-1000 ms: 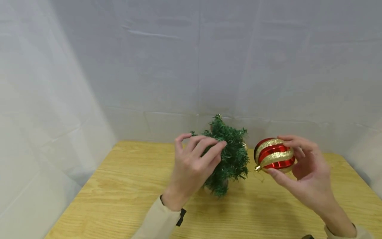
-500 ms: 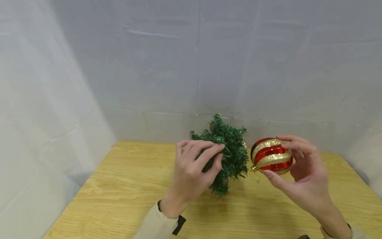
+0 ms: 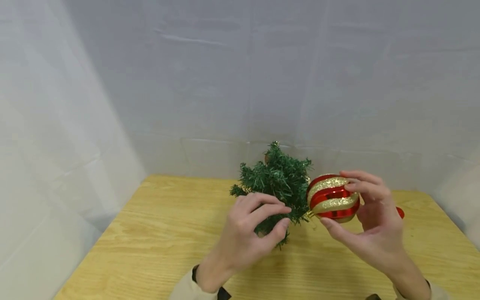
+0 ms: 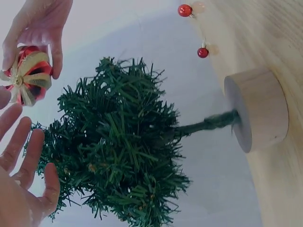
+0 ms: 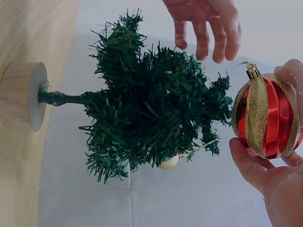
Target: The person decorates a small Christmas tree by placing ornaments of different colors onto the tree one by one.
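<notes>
A red bauble with glittery gold stripes (image 3: 333, 198) is gripped between the thumb and fingers of my right hand (image 3: 378, 227). Its gold cap and thin loop (image 5: 253, 71) point toward my left hand. That left hand (image 3: 255, 233) holds nothing; its fingers are loosely bent in front of a small green Christmas tree (image 3: 275, 177). In the right wrist view the left fingers (image 5: 202, 40) hang beside the branches near the cap. The tree stands upright on a round wooden base (image 4: 260, 109). A pale gold ball (image 5: 169, 162) hangs among its branches.
Two small red balls (image 4: 185, 10) lie on the wooden table (image 3: 150, 233) near the tree's base. A red thing (image 3: 400, 212) shows behind my right hand. White sheeting (image 3: 210, 83) forms the wall behind and at the sides.
My right hand has carried the bauble left, closer to the tree. My left hand has drawn back from the branches, down and slightly right, uncovering more of the tree.
</notes>
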`<state>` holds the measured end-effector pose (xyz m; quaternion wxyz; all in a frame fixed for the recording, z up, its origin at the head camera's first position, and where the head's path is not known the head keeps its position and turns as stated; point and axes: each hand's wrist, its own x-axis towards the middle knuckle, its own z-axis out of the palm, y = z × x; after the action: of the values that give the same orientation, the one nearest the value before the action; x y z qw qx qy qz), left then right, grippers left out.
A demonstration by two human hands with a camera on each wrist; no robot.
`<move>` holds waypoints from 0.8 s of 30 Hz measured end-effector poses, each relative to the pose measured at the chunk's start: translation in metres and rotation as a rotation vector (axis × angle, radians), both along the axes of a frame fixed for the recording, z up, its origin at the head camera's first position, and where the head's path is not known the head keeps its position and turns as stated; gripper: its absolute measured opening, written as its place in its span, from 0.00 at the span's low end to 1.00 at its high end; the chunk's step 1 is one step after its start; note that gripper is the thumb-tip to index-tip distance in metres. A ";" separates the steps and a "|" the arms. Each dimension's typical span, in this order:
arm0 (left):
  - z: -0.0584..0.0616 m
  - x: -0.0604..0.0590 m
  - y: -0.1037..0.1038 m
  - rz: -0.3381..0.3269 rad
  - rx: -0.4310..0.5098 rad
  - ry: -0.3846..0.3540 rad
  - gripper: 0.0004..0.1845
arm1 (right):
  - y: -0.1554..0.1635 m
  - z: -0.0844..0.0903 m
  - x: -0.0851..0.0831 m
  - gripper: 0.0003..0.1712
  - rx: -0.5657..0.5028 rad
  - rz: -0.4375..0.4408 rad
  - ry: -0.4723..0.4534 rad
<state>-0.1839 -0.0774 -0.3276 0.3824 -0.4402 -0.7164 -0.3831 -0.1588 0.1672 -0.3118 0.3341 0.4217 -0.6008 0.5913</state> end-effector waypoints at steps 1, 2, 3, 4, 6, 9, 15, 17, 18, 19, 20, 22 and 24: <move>-0.001 0.000 0.000 -0.006 0.001 -0.007 0.07 | -0.001 0.000 0.000 0.37 0.002 -0.004 -0.002; -0.002 0.001 0.001 -0.012 0.002 -0.016 0.07 | -0.002 -0.001 0.000 0.37 0.005 -0.004 -0.003; -0.002 0.001 0.001 -0.019 0.001 -0.025 0.08 | -0.003 -0.001 0.001 0.37 0.007 -0.003 -0.003; -0.003 0.002 0.002 -0.025 -0.001 -0.036 0.08 | -0.004 -0.001 0.001 0.37 0.011 -0.004 -0.003; -0.004 0.003 0.003 -0.036 -0.003 -0.057 0.07 | -0.006 -0.001 0.001 0.37 0.012 0.001 0.001; -0.005 0.004 0.004 -0.055 0.001 -0.098 0.06 | -0.009 -0.002 0.000 0.37 0.011 0.009 0.010; -0.003 0.005 0.005 -0.086 0.030 -0.170 0.04 | -0.014 -0.004 -0.003 0.37 0.008 0.020 0.021; -0.003 0.006 0.006 -0.087 0.033 -0.182 0.03 | -0.016 -0.005 -0.003 0.37 0.013 0.016 0.023; -0.003 0.006 0.006 -0.086 0.034 -0.184 0.03 | -0.016 -0.006 -0.003 0.37 0.017 0.014 0.027; -0.003 0.006 0.007 -0.084 0.033 -0.188 0.02 | -0.017 -0.006 -0.003 0.37 0.022 0.007 0.027; -0.003 0.007 0.007 -0.084 0.034 -0.192 0.02 | -0.017 -0.007 -0.002 0.37 0.026 0.000 0.026; -0.004 0.007 0.006 -0.083 0.037 -0.198 0.01 | -0.017 -0.007 -0.001 0.37 0.034 -0.016 0.023; -0.004 0.007 0.005 -0.085 0.043 -0.201 0.02 | -0.016 -0.008 0.000 0.38 0.043 -0.035 0.015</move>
<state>-0.1773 -0.0726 -0.3318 0.3013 -0.4211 -0.7235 -0.4565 -0.1591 0.1515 -0.3194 0.3395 0.4228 -0.6182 0.5690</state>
